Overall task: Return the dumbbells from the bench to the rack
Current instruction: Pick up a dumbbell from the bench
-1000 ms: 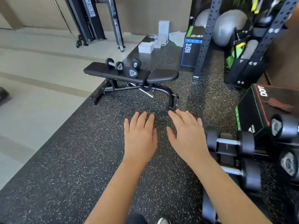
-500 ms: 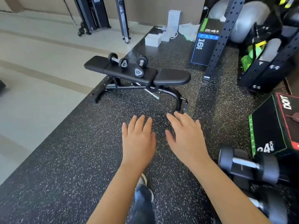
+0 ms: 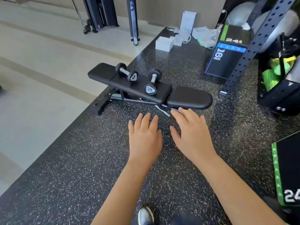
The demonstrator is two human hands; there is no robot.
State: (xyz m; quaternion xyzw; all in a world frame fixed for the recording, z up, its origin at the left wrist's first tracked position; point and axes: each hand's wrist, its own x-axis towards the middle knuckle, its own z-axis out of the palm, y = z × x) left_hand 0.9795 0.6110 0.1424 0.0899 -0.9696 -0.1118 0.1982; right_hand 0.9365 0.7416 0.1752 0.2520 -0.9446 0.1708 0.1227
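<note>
A black padded bench point(image 3: 190, 97) stands ahead on the speckled rubber floor. Two small black dumbbells with steel handles lie on its long pad: one point(image 3: 126, 74) toward the far left, the other point(image 3: 152, 82) nearer the middle. My left hand point(image 3: 145, 137) and my right hand point(image 3: 190, 133) are stretched out in front of me, palms down, fingers apart, holding nothing. Both hands are short of the bench; my right fingertips overlap its near frame in the picture. The dumbbell rack is out of view.
A black plyo box point(image 3: 287, 169) with green edging sits at the right edge. Behind the bench stand a 16-inch box point(image 3: 224, 62), a perforated black upright point(image 3: 253, 46), white boxes point(image 3: 164, 43) and a cable machine point(image 3: 100, 15). Pale floor lies to the left. My shoe point(image 3: 146, 215) shows below.
The view has moved forward and turned left, so the bench is closer and larger. The dumbbells on the rack at the right have dropped out of view. My hands stay outstretched and empty.
</note>
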